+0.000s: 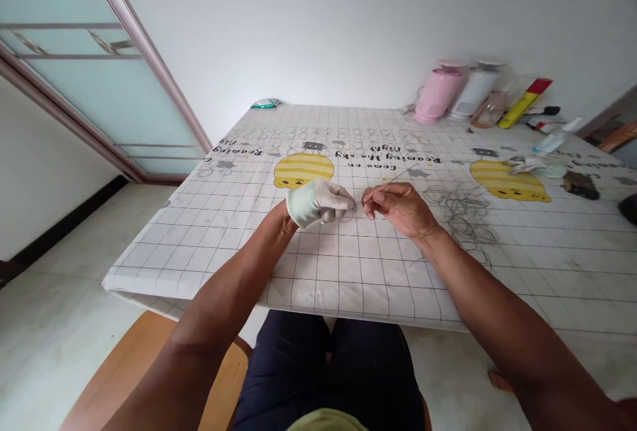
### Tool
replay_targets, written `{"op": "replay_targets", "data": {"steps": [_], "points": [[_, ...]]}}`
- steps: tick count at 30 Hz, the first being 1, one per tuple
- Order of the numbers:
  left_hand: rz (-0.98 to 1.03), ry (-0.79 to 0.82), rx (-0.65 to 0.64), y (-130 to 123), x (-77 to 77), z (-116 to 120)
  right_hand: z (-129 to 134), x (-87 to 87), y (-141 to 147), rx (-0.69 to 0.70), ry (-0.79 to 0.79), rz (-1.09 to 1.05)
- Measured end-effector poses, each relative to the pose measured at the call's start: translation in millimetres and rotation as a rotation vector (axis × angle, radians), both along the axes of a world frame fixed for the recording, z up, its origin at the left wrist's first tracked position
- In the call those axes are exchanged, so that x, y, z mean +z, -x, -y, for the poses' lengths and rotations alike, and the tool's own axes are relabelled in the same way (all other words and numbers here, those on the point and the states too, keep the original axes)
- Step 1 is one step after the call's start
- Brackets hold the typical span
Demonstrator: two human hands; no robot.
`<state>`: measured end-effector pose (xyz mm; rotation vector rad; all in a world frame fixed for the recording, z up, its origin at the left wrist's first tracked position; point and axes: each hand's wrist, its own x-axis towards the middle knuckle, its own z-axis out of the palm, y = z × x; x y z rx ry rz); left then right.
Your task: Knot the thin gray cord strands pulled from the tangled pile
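My left hand [321, 203], in a pale white-green glove, is closed in a pinch on a small loop of thin dark wire [348, 216]. Close beside it on the right, my bare right hand [395, 205] pinches a thin strand of the same kind, whose straight end sticks out up and to the right. Fingertips of both hands almost meet above the checked tablecloth. Just right of the right hand lies a tangled heap of thin wire [462, 215]. Along the far part of the table, several small wire rings [343, 134] are laid out in rows.
A pink cylindrical device [438, 94] and a white one [475, 91] stand by the wall. Near them are a yellow-and-red box [525, 105] and a clear bottle [557, 136]. A crumpled glove [537, 164] lies at right; a green packet [266, 104] lies at the back left corner.
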<state>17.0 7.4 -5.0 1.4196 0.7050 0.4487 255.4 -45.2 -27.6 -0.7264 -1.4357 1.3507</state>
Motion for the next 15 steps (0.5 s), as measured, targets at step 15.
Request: {"op": "replay_targets", "data": {"steps": [15], "points": [[-0.109, -0.093, -0.086, 9.5, -4.5, -3.5, -0.5, 1.6, -4.2, 0.128, -0.001, 0.043]]}}
